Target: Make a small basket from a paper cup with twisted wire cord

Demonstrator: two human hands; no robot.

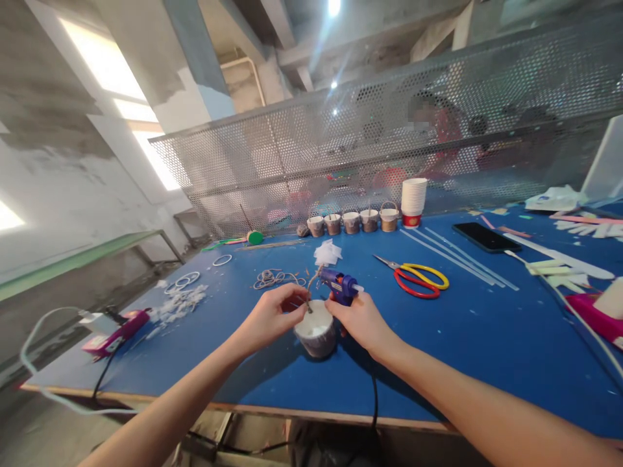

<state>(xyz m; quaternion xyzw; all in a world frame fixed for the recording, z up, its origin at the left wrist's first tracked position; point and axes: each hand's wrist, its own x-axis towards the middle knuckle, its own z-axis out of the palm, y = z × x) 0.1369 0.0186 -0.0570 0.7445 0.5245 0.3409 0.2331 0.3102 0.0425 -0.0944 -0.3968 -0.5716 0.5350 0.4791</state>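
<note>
In front of me a paper cup wrapped in grey-brown cord (316, 342) stands on the blue table, its white inside facing up. My right hand (363, 319) grips a blue hot glue gun (339, 285), with a clear glue stick poking out of its back end. The gun's nozzle points left, above the cup's far rim. With thumb and fingers pinched, my left hand (277, 312) holds a piece of twine (311, 293) at the cup's rim. Loose twine (273, 279) lies in coils just beyond that hand.
Scissors (419, 279) and clear glue sticks (452, 259) lie to the right, near a phone (487, 237). Several small wrapped cups (351, 224) and stacked paper cups (413, 198) line the back by a perforated metal screen (311, 155). At left sits a pink power strip (117, 334).
</note>
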